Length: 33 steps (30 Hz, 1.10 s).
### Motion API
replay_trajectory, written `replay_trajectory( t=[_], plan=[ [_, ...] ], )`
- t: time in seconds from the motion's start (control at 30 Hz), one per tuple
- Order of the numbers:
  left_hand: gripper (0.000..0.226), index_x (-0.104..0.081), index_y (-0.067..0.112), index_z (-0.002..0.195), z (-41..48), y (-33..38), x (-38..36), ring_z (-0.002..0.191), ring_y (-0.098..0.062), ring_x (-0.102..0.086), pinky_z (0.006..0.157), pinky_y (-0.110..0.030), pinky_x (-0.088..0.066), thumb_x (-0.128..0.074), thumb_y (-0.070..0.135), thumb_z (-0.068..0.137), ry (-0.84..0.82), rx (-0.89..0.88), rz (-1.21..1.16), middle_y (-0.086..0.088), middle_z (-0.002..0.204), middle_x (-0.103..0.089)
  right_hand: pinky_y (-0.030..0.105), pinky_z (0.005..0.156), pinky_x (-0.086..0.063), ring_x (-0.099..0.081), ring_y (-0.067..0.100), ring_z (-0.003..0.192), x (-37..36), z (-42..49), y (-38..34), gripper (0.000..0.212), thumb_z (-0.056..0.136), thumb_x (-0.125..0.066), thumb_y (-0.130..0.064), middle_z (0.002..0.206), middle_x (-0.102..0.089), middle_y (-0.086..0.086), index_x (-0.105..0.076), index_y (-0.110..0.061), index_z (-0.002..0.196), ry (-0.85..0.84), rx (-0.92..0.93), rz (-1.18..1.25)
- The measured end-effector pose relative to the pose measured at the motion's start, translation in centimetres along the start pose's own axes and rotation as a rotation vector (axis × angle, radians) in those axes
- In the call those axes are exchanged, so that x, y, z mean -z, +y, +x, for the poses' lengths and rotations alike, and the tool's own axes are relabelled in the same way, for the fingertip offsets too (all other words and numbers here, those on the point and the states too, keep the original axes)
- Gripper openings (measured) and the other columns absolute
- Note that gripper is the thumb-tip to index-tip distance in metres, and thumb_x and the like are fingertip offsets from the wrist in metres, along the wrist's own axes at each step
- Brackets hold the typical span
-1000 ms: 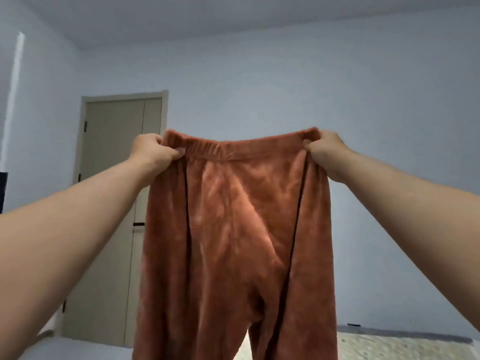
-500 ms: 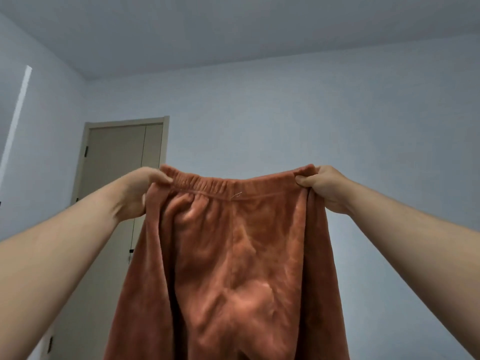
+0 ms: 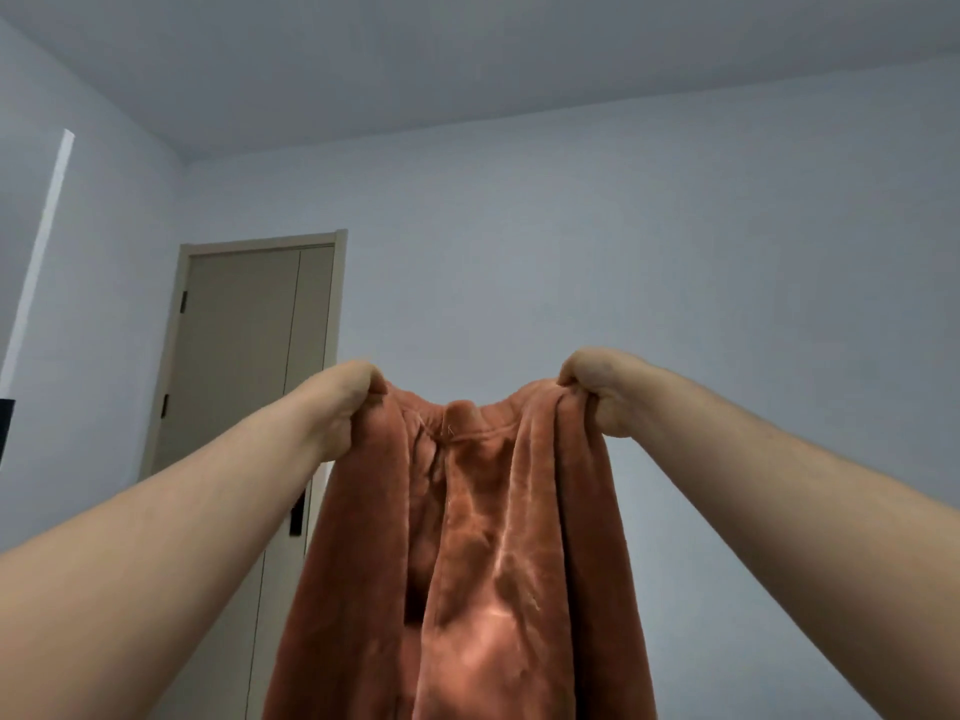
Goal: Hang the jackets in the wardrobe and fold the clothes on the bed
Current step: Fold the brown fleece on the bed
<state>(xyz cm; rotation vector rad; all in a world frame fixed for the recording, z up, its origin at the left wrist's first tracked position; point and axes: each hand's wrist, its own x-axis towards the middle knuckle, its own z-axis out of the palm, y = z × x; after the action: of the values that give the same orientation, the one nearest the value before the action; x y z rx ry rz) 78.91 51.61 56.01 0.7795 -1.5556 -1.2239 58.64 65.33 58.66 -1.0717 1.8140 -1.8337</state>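
Rust fleece trousers [image 3: 493,563] hanging in mid-air at arm's length, waistband [image 3: 467,432] ends pinched in left hand [image 3: 343,402] and right hand [image 3: 602,392]; risk of crooked fold from slack, bunched top edge.

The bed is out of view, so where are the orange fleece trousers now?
In the head view the orange fleece trousers hang centre frame, waistband gripped by the left hand and right hand, partly covering the beige door.

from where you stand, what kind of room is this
Probably a home interior, perhaps a bedroom, though no bed shows: plain pale walls, a beige door with a dark handle, and rust fleece trousers gripped by the left hand and right hand.
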Motion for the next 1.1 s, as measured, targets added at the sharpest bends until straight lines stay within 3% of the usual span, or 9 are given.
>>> replay_trajectory(
  t=[0.13, 0.23, 0.33, 0.43, 0.53, 0.63, 0.8, 0.97, 1.1],
  plan=[
    [0.022, -0.058, 0.009, 0.065, 0.0, 0.0, -0.2, 0.047, -0.023, -0.053, 0.054, -0.022, -0.043, -0.049, 0.002, 0.084, 0.049, -0.081, -0.012, -0.01, 0.053, -0.057, 0.035, 0.089, -0.052, -0.064, 0.03, 0.102, -0.8, -0.2, 0.2, 0.033, 0.091, -0.048, -0.003, 0.118, -0.066, 0.019, -0.065, -0.001, 0.119, 0.149, 0.296, -0.597],
    [0.024, -0.067, 0.001, 0.092, 0.8, 0.0, 1.3, 0.074, -0.031, -0.063, 0.079, -0.043, -0.056, -0.045, -0.007, 0.087, 0.024, -0.171, -0.019, -0.019, 0.082, -0.065, 0.034, 0.089, -0.054, -0.063, 0.032, 0.105, -0.1, -1.3, 1.1, 0.032, 0.089, -0.047, -0.01, 0.119, -0.067, 0.011, -0.068, -0.009, 0.113, 0.186, 0.36, -1.309],
    [0.028, -0.066, 0.005, 0.093, 1.2, -0.6, 1.7, 0.062, -0.023, -0.07, 0.061, -0.035, -0.061, -0.043, -0.011, 0.092, -0.017, -0.248, -0.042, -0.011, 0.071, -0.071, 0.035, 0.086, -0.044, -0.06, 0.031, 0.106, -0.3, -1.8, 2.5, 0.031, 0.087, -0.047, -0.013, 0.123, -0.063, 0.007, -0.065, -0.018, 0.112, 0.123, 0.364, -1.617],
    [0.026, -0.064, 0.004, 0.092, 1.0, -1.2, 0.4, 0.059, -0.021, -0.069, 0.053, -0.03, -0.058, -0.043, -0.012, 0.092, -0.036, -0.284, -0.071, -0.013, 0.076, -0.069, 0.035, 0.097, -0.047, -0.061, 0.024, 0.117, -1.8, -2.9, 3.7, 0.035, 0.087, -0.053, -0.023, 0.126, -0.065, 0.001, -0.068, -0.019, 0.118, -0.16, 0.442, -1.195],
    [0.025, -0.063, 0.002, 0.1, 1.1, -1.7, -1.0, 0.07, -0.027, -0.068, 0.062, -0.035, -0.06, -0.043, -0.011, 0.092, -0.075, -0.29, -0.07, -0.018, 0.085, -0.067, 0.033, 0.084, -0.053, -0.069, 0.018, 0.092, -4.7, -4.0, 5.8, 0.02, 0.079, -0.061, -0.032, 0.097, -0.074, -0.001, -0.072, -0.019, 0.089, -0.468, 0.407, -0.554],
    [0.028, -0.064, 0.006, 0.093, 1.1, -1.7, -1.0, 0.063, -0.022, -0.068, 0.055, -0.03, -0.057, -0.042, -0.011, 0.092, -0.089, -0.31, -0.056, -0.014, 0.079, -0.067, 0.03, 0.078, -0.053, -0.067, 0.015, 0.079, -5.2, -3.5, 7.7, 0.012, 0.082, -0.069, -0.027, 0.082, -0.072, -0.001, -0.071, -0.016, 0.08, -0.424, 0.444, -0.59],
    [0.03, -0.066, 0.005, 0.094, 1.6, -1.8, 1.5, 0.062, -0.018, -0.071, 0.055, -0.026, -0.057, -0.04, -0.01, 0.095, -0.173, -0.329, -0.124, -0.01, 0.073, -0.071, 0.038, 0.103, -0.047, -0.065, 0.027, 0.11, -4.2, -2.9, 9.2, 0.028, 0.091, -0.061, -0.007, 0.114, -0.071, 0.012, -0.066, 0.001, 0.117, -0.604, 0.347, -0.439],
    [0.029, -0.066, 0.005, 0.099, 2.1, -2.9, 2.2, 0.072, -0.021, -0.073, 0.061, -0.028, -0.058, -0.042, -0.01, 0.096, -0.152, -0.292, -0.172, -0.015, 0.087, -0.071, 0.045, 0.102, -0.051, -0.069, 0.029, 0.105, -5.7, -3.5, 8.7, 0.027, 0.085, -0.062, -0.01, 0.111, -0.072, 0.015, -0.069, 0.002, 0.109, -0.603, 0.388, -0.309],
    [0.037, -0.061, 0.008, 0.128, 1.4, -6.3, 0.3, 0.122, -0.03, -0.058, 0.096, -0.032, -0.048, -0.064, 0.012, 0.092, -0.003, -0.436, 0.512, -0.007, 0.126, -0.062, 0.045, 0.096, -0.055, -0.072, 0.025, 0.1, -7.0, -3.6, 7.6, 0.019, 0.092, -0.057, -0.014, 0.104, -0.076, 0.009, -0.074, -0.009, 0.1, -0.444, 0.429, -0.329]
  ],
)
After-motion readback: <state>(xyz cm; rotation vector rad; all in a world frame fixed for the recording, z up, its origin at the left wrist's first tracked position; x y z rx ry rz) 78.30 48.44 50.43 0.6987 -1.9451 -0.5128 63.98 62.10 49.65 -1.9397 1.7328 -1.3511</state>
